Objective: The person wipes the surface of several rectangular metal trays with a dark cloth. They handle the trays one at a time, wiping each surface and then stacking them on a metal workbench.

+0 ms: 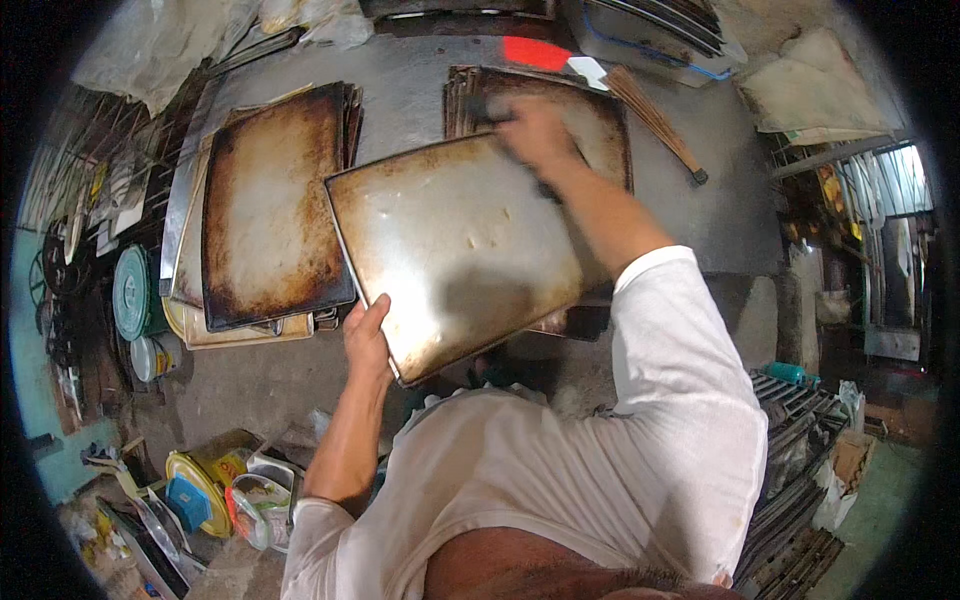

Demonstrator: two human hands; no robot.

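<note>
A metal baking tray (450,240) is tilted in front of me, brown along its edges and shiny in the middle. My left hand (367,334) grips its near left corner, thumb on top. My right hand (540,135), blurred, is at the tray's far right edge, curled around a dark object (491,111) too blurred to name. Behind it lies a stack of browned baking trays (596,127). To the left rests another stack of scorched trays (270,210).
The trays lie on a grey metal table (705,217). A brush with a wooden handle (652,120) lies near a red item (534,52) at the back. A green-lidded bucket (132,292) stands left, a yellow-lidded bucket (199,487) lower left. A metal rack (787,420) is at right.
</note>
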